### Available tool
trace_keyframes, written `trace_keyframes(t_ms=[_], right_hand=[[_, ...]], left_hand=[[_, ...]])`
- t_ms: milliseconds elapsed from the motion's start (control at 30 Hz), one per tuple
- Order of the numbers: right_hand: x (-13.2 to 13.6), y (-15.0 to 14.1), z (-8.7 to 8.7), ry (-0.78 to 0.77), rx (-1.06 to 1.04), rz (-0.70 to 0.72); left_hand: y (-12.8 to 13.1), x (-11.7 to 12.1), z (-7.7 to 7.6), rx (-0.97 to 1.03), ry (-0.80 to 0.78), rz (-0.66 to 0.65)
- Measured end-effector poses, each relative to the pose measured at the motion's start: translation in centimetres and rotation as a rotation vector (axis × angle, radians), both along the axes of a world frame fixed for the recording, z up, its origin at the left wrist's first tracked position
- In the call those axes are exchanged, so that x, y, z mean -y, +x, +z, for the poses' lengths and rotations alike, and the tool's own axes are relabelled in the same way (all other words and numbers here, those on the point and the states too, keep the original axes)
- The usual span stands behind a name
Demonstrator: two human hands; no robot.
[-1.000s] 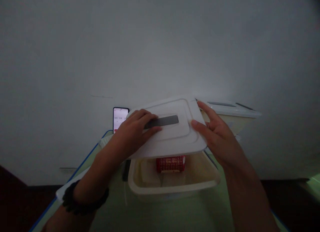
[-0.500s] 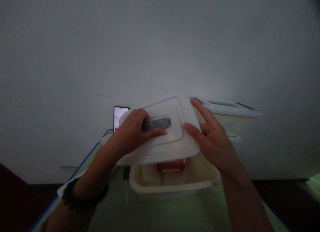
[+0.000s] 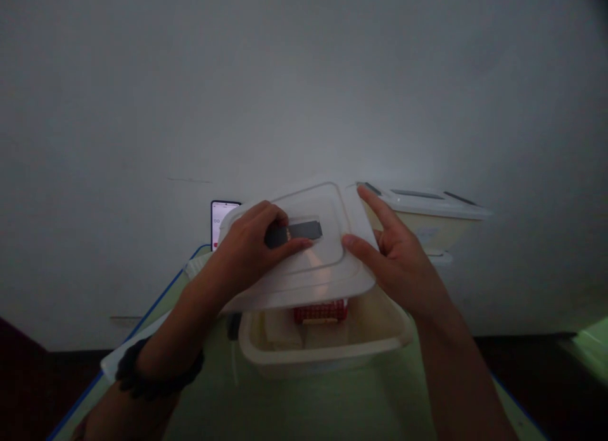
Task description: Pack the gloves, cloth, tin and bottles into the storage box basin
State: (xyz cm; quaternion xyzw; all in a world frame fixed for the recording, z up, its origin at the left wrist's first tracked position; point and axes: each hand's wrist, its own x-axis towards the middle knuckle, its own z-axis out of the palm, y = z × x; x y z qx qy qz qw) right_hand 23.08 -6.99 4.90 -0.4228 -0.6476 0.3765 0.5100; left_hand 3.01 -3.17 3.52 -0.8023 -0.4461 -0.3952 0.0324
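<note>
A white plastic lid [image 3: 313, 276] is held tilted above an open cream storage box [image 3: 327, 358]. My left hand [image 3: 259, 238] is closed around the lid's grey handle [image 3: 306, 230]. At the lid's right edge my right hand [image 3: 399, 257] grips it, the thumb on top and the index finger stretched along the far corner. Inside the box, a red item with a mesh-like pattern [image 3: 320, 312] shows below the lid, beside a pale block-like thing [image 3: 284, 335]. The lid hides the back of the box.
Behind on the right stands another cream box with a white lid [image 3: 427, 206]. A phone with a lit screen [image 3: 223, 216] leans upright against the wall [image 3: 304, 80] at the back left. The green table [image 3: 294, 409] has a blue edge.
The view has shifted slightly, so everything sits a little further left. Both hands keep the same hold on the lid, which stays tilted over the box.
</note>
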Motion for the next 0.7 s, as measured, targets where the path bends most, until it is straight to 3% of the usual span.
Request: trace_keyframes(t_ms=[200, 367, 500, 700], right_hand=[[-0.3, 0.5, 0.0, -0.1, -0.101, -0.014], [-0.6, 2.8, 0.3, -0.049, -0.117, -0.112], [-0.3, 4.7, 0.8, -0.008, -0.098, -0.223], [-1.0, 5.2, 0.8, -0.046, -0.248, -0.27]], left_hand=[[0.5, 0.4, 0.0, -0.005, -0.034, 0.027], [0.6, 0.6, 0.3, 0.021, 0.016, -0.114], [-1.0, -0.1, 0.5, 0.088, 0.037, -0.132], [-3.7, -0.6, 1.1, 0.332, -0.134, -0.101]])
